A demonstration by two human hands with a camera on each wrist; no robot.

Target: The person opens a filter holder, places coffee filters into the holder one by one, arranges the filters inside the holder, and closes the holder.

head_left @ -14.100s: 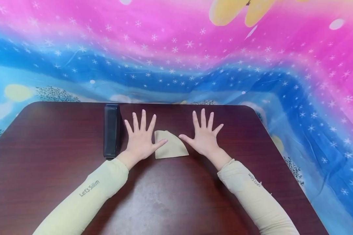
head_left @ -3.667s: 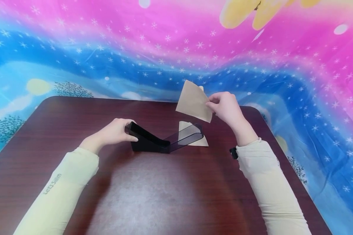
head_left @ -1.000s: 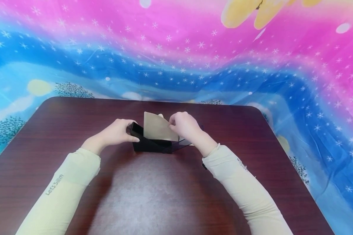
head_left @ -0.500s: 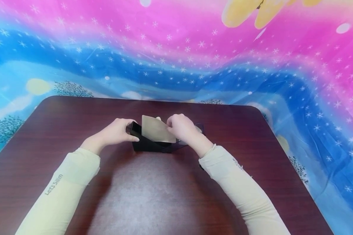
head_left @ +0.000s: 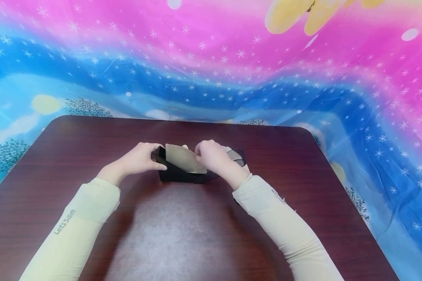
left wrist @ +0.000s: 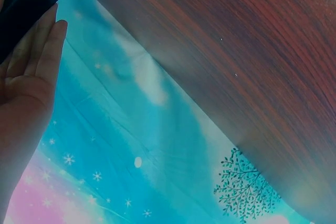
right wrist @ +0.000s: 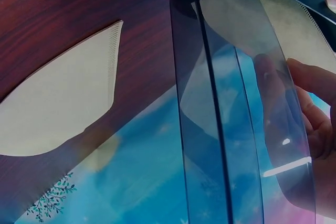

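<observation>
A black box stands on the table with its see-through smoky lid swung out to the right. My left hand grips the box's left end, thumb on the near side; the left wrist view shows its straight fingers against the dark wall. With the right hand I pinch fan-shaped paper coffee filters by their right edge. Their lower part is down inside the box and hidden by its near wall. A crimped seam runs along the filter in the right wrist view. Another coffee filter lies on the table beyond the lid.
The dark red wood-grain table carries everything. Behind it hangs a pink and blue snowflake cloth, meeting the table's far edge. The lid sticks out under the right forearm.
Since the first frame, the box was turned and opened, and filters lifted from the table. Over the last second the right hand has lowered them leftward into the box; the left hand stays put.
</observation>
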